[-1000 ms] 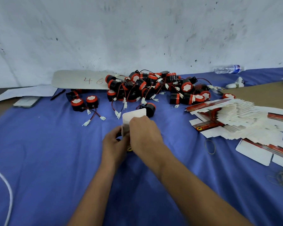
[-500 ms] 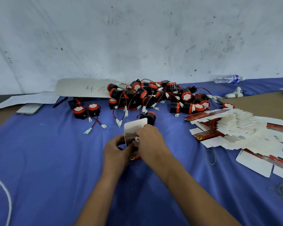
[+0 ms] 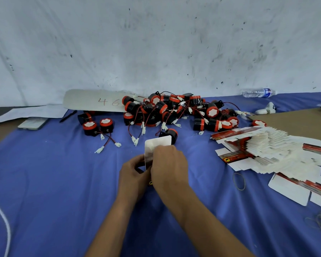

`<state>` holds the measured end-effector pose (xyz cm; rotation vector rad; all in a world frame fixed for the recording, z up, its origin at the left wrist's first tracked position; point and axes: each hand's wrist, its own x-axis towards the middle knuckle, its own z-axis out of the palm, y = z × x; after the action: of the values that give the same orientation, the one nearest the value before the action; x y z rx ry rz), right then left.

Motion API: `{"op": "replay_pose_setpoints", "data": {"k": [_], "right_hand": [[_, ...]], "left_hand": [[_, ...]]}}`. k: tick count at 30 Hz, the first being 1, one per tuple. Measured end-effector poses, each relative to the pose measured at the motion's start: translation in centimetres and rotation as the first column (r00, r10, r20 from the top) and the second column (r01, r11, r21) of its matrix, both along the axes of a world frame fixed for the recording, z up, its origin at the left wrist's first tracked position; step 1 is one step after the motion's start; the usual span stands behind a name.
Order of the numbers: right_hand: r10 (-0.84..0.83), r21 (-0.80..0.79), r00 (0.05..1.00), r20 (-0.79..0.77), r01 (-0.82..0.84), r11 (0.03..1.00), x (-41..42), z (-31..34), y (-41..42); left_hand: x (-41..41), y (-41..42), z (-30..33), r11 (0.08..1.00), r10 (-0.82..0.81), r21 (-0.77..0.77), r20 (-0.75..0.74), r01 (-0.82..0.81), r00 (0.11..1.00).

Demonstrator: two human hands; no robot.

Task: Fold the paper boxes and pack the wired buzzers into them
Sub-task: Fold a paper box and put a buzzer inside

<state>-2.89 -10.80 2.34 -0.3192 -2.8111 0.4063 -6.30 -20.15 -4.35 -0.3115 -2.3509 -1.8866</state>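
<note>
A small paper box (image 3: 157, 145) with a white flap standing up sits between both hands at the table's middle. My left hand (image 3: 132, 173) grips its left side from below. Over its top and right side my right hand (image 3: 168, 165) is closed, fingers pressing at the flap. What is inside the box is hidden. Behind it lies a heap of black-and-red wired buzzers (image 3: 174, 112), with two more buzzers (image 3: 97, 126) apart at the left. A fanned stack of flat box blanks (image 3: 267, 147) lies at the right.
Blue cloth (image 3: 54, 173) covers the table. A card marked 46 (image 3: 95, 101), a phone (image 3: 32, 123) and a pen lie at back left. A water bottle (image 3: 258, 93) lies by the wall at the right. Rubber bands (image 3: 238, 180) lie near the blanks; a white cable (image 3: 0, 216) curves at the left.
Both hands stayed on the box. The right hand's fingers shifted over the upper flap, and the view tilted up a little.
</note>
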Motion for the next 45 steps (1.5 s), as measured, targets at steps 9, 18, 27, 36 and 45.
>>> {"op": "replay_pose_setpoints", "data": {"k": [9,18,27,36,45], "right_hand": [[0.146,0.204,0.989,0.024,-0.148,0.968,0.0,-0.4,-0.7],[0.104,-0.038,0.994,-0.01,-0.105,0.994,-0.1,-0.6,-0.2],[-0.046,-0.141,0.999,-0.025,0.042,0.989,-0.2,-0.6,1.0],[-0.008,0.025,1.0,-0.002,0.008,1.0,-0.5,-0.8,0.0],[0.061,-0.025,0.998,-0.03,-0.062,0.998,-0.2,-0.6,0.1]], "left_hand": [[0.3,-0.4,0.6,0.997,-0.043,-0.061,-0.033,0.041,0.999],[0.2,-0.2,0.2,0.998,-0.035,-0.045,-0.021,0.034,0.999],[0.2,0.0,0.2,0.999,-0.036,0.042,0.027,0.034,0.999],[0.5,-0.1,0.7,0.994,-0.087,0.068,0.041,0.084,0.995],[0.8,-0.2,0.9,0.995,-0.083,0.049,0.029,0.081,0.996]]}}
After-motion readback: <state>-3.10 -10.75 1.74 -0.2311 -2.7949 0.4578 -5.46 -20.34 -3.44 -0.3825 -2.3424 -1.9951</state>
